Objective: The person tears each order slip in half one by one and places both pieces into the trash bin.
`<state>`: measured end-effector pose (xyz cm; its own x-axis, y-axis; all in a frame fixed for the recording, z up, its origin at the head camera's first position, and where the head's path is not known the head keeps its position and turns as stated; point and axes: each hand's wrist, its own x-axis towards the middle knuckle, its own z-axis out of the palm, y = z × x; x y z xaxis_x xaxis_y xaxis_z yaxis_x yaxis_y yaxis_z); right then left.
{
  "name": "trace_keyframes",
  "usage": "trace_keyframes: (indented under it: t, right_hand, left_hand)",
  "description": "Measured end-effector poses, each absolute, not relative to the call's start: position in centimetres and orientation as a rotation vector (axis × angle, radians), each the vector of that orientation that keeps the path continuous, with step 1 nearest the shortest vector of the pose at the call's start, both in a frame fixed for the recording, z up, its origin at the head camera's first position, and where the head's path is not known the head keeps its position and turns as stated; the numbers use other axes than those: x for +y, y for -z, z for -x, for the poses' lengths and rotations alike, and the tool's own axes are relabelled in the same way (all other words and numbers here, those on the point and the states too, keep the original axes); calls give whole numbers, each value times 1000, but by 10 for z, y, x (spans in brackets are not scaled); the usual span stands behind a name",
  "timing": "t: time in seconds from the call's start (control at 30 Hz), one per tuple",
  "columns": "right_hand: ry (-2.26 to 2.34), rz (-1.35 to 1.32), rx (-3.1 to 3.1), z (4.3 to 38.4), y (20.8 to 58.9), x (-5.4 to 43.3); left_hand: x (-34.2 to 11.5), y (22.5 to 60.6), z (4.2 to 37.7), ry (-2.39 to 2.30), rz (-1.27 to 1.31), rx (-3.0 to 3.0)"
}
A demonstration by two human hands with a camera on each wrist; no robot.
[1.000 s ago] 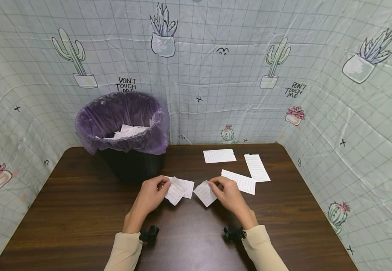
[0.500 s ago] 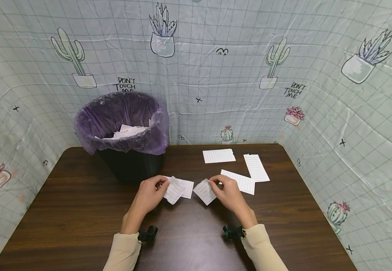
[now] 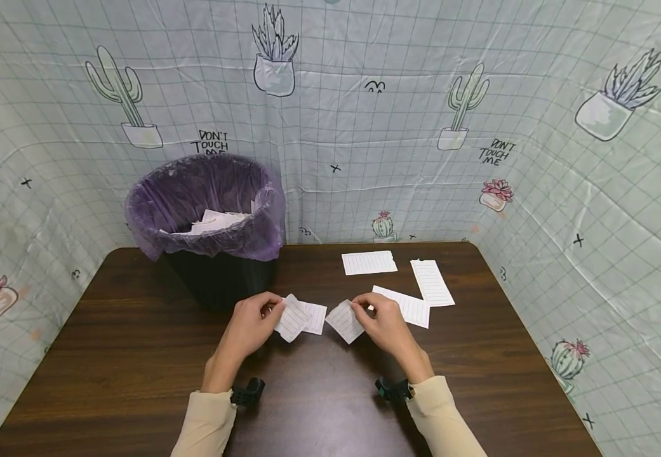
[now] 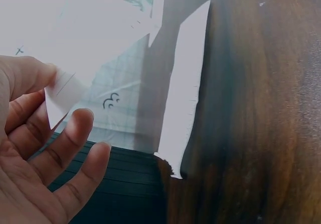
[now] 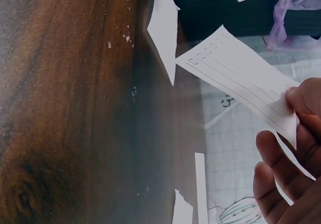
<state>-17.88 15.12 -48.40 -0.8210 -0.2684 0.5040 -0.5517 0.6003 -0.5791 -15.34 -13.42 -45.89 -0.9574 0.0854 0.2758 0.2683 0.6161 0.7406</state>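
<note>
My left hand [image 3: 254,322] pinches a torn piece of lined paper [image 3: 292,319] between thumb and forefinger, the other fingers loosely spread in the left wrist view. A few centimetres to the right, my right hand [image 3: 385,322] pinches another lined piece of paper [image 3: 345,322] by its corner. In the right wrist view this piece of paper [image 5: 241,76] shows small printed boxes along one end. Behind the left hand's piece, a lined paper [image 3: 315,317] lies on the table, partly covered in the head view. Another lined paper [image 3: 416,311] lies just beyond the right hand.
A black bin [image 3: 216,279] with a purple liner [image 3: 261,244] stands at the back left, with white papers [image 3: 218,220] inside. Two more lined papers, one lying crosswise [image 3: 369,263] and one slanted [image 3: 433,282], rest at the back right. A cactus-print curtain [image 3: 330,114] surrounds the brown table [image 3: 107,368].
The left hand has shifted slightly up and left with its piece of paper, which has turned a little. The right hand's paper has risen slightly. Both hands keep their pinch.
</note>
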Motion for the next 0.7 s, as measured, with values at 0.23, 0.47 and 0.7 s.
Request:
trace_keyframes:
  t: [0.23, 0.47, 0.7]
  right_hand:
    - [-1069, -697, -2442, 183, 478, 148]
    - [-1083, -730, -2416, 187, 469, 142]
    - [-1094, -745, -2414, 192, 457, 134]
  left_hand:
    - [-138, 451, 155, 1229, 345, -2601]
    - [-140, 439, 156, 1185, 400, -2574]
    - [-143, 422, 155, 1134, 439, -2541]
